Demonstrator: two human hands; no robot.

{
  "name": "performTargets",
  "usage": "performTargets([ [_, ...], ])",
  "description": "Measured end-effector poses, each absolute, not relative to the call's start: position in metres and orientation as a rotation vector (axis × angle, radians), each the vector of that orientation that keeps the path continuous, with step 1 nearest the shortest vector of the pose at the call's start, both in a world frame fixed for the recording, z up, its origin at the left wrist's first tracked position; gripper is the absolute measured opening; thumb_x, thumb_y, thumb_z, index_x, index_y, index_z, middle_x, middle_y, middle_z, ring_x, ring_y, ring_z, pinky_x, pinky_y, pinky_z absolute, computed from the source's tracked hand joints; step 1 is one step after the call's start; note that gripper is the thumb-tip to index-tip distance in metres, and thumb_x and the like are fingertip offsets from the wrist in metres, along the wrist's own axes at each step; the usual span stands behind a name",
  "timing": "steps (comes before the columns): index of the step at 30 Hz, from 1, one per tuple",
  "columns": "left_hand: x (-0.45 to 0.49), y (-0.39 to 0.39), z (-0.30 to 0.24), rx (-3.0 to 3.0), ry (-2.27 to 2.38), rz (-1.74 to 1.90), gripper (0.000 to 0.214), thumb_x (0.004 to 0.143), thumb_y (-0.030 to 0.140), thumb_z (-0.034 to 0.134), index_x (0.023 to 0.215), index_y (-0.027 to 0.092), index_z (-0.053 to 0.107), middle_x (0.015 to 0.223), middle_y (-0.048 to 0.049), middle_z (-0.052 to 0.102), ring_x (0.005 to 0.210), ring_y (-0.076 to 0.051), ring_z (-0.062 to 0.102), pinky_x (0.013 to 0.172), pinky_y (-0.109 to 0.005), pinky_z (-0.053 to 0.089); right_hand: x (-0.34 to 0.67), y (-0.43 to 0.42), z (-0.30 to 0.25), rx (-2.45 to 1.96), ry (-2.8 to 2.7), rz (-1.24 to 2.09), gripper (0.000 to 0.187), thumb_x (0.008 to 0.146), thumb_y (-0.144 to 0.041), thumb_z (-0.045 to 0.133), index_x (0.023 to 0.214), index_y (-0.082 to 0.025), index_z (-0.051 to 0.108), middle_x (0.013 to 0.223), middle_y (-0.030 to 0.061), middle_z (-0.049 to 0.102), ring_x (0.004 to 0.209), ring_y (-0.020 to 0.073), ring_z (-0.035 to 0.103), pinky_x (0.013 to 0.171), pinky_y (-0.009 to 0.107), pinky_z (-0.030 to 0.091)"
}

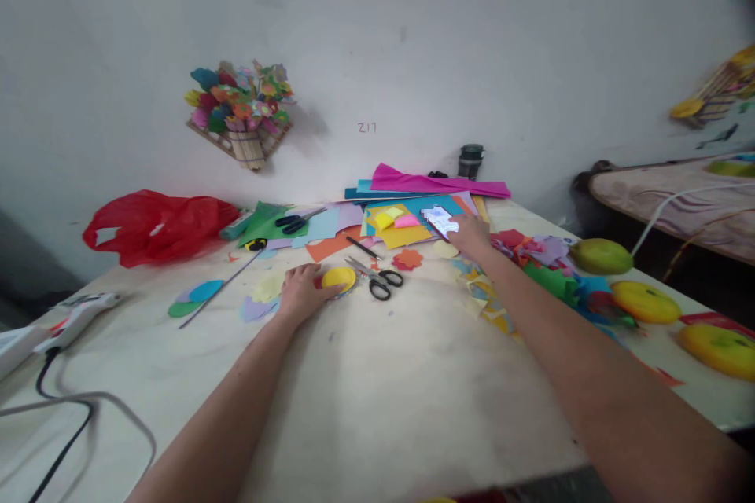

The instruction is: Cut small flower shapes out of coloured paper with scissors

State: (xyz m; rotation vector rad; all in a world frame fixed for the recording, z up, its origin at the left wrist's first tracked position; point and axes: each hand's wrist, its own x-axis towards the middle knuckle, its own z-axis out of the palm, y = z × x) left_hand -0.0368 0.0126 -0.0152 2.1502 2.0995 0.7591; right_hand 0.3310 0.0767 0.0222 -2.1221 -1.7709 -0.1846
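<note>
My left hand (302, 291) rests on the table (389, 393) with its fingers curled round a yellow paper circle (340, 277). My right hand (472, 237) reaches far forward and grips a lit phone (440, 221) lying over a stack of coloured paper sheets (406, 208). Grey-handled scissors (377, 277) lie between my two hands. An orange paper flower (407, 258) sits just behind the scissors.
A red plastic bag (156, 224) lies at the far left, a glue gun (76, 314) with its cable at the left edge. Black scissors (295, 222) rest on green paper. Paper scraps (548, 267) and yellow-green fruits (646, 301) line the right side. A paper bouquet (241, 110) hangs on the wall.
</note>
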Motion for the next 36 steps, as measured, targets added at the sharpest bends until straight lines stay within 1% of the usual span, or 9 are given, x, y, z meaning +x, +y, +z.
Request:
performTargets([
  [5,-0.039,0.014,-0.021,2.192,2.016,0.861,0.049,0.069,0.058,0.071,0.102,0.022,0.072,0.119,-0.0114,0.068,0.118,-0.034,0.053,0.098,-0.044,0.043,0.365,0.074,0.014,-2.132,-1.840,-0.115,0.052,0.086,-0.032,0.056,0.136,-0.020,0.059,0.142,0.0124,0.056,0.124,0.0345,0.055,0.101,0.044,0.045],
  [12,-0.038,0.016,-0.020,2.216,1.961,0.944,0.042,0.068,0.052,0.072,0.099,0.023,0.074,0.113,-0.0106,0.071,0.114,-0.034,0.056,0.096,-0.045,0.045,0.371,0.069,0.001,-2.124,-1.855,-0.043,0.066,0.087,-0.046,0.061,0.144,-0.015,0.050,0.154,0.0157,0.042,0.138,0.0350,0.043,0.110,0.045,0.037],
  [15,-0.039,0.018,-0.022,2.215,1.952,0.987,0.039,0.068,0.051,0.072,0.096,0.024,0.074,0.108,-0.0104,0.072,0.110,-0.034,0.059,0.094,-0.045,0.047,0.373,0.068,0.002,-2.109,-1.885,-0.043,0.064,0.087,-0.045,0.062,0.143,-0.015,0.051,0.154,0.0151,0.041,0.142,0.0336,0.038,0.114,0.042,0.034],
  [19,-0.040,0.019,-0.023,2.233,1.930,1.028,0.036,0.069,0.049,0.070,0.095,0.024,0.074,0.105,-0.0101,0.073,0.107,-0.033,0.060,0.093,-0.044,0.047,0.375,0.066,0.002,-2.093,-1.946,-0.086,0.058,0.088,-0.043,0.061,0.140,-0.019,0.056,0.153,0.0123,0.044,0.140,0.0343,0.040,0.113,0.043,0.034],
  [22,-0.040,0.019,-0.023,2.247,1.912,1.053,0.033,0.069,0.046,0.069,0.093,0.023,0.073,0.107,-0.0103,0.072,0.107,-0.032,0.060,0.094,-0.043,0.047,0.375,0.066,0.001,-2.122,-1.967,-0.088,0.059,0.089,-0.047,0.059,0.142,-0.021,0.054,0.156,0.0124,0.039,0.140,0.0345,0.039,0.112,0.043,0.035],
  [26,-0.039,0.021,-0.023,2.268,1.845,1.128,0.023,0.068,0.040,0.068,0.084,0.023,0.070,0.109,-0.0095,0.072,0.105,-0.031,0.062,0.095,-0.044,0.047,0.374,0.067,0.000,-2.126,-2.010,-0.098,0.060,0.091,-0.049,0.055,0.144,-0.020,0.052,0.158,0.0141,0.035,0.142,0.0333,0.036,0.113,0.043,0.032],
  [29,-0.038,0.023,-0.024,2.274,1.794,1.170,0.015,0.069,0.039,0.066,0.073,0.024,0.065,0.108,-0.0085,0.073,0.103,-0.029,0.063,0.095,-0.044,0.047,0.374,0.068,-0.002,-2.123,-2.032,-0.109,0.059,0.092,-0.048,0.054,0.145,-0.022,0.051,0.159,0.0126,0.033,0.143,0.0342,0.034,0.112,0.045,0.033],
  [32,-0.037,0.024,-0.024,2.259,1.790,1.178,0.019,0.070,0.041,0.063,0.062,0.025,0.060,0.105,-0.0081,0.074,0.099,-0.029,0.063,0.093,-0.044,0.048,0.374,0.068,-0.002,-2.131,-2.042,-0.100,0.058,0.093,-0.049,0.052,0.145,-0.024,0.051,0.161,0.0111,0.029,0.144,0.0356,0.032,0.112,0.047,0.034],
  [36,-0.036,0.024,-0.024,2.249,1.782,1.193,0.023,0.071,0.045,0.060,0.058,0.026,0.059,0.102,-0.0078,0.074,0.097,-0.029,0.063,0.090,-0.043,0.050,0.372,0.065,0.000,-2.116,-2.059,-0.118,0.054,0.093,-0.046,0.052,0.143,-0.024,0.054,0.161,0.0086,0.030,0.144,0.0350,0.032,0.114,0.045,0.031],
])
